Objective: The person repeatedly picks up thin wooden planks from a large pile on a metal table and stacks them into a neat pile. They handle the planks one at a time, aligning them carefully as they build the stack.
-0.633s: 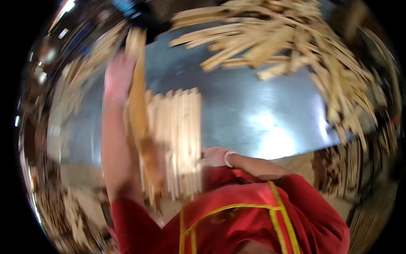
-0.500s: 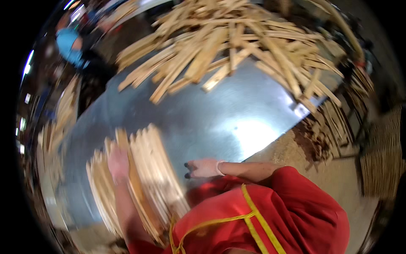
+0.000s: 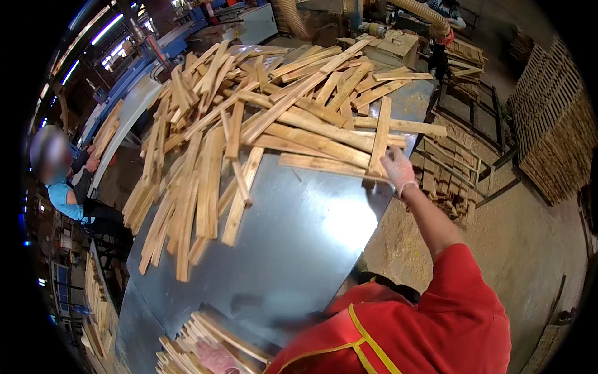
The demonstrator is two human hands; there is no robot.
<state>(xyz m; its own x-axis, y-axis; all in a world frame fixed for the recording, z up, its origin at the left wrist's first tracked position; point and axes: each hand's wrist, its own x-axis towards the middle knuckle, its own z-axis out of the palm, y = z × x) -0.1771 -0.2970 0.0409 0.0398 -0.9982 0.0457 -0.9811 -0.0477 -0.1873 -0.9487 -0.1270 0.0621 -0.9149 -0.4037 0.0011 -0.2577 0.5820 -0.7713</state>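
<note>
My right hand (image 3: pixel 398 169), in a pale glove, reaches out to the near right side of a large loose pile of wooden slats (image 3: pixel 299 128). Its fingers are closed at the near end of a wooden slat (image 3: pixel 380 134) that lies crosswise over others. At the lower edge, my left hand (image 3: pixel 215 357), gloved too, rests with fingers laid out on a row of slats (image 3: pixel 187 333) lined up side by side. Part of that row is cut off by the picture's edge. Both groups of slats are on a grey metal table (image 3: pixel 280 249).
Beyond the table's right edge stand a metal frame (image 3: pixel 492 168) with slats and a tall stack of slats (image 3: pixel 551 124). Sawdust covers the floor (image 3: pixel 405 240). A person in a blue shirt (image 3: pixel 62 199) works at the left. A ribbed hose (image 3: pixel 430 14) hangs at the back.
My right hand has gone from beside my body out to the pile. My left hand stays on the lined-up slats. The view has swung up and to the right.
</note>
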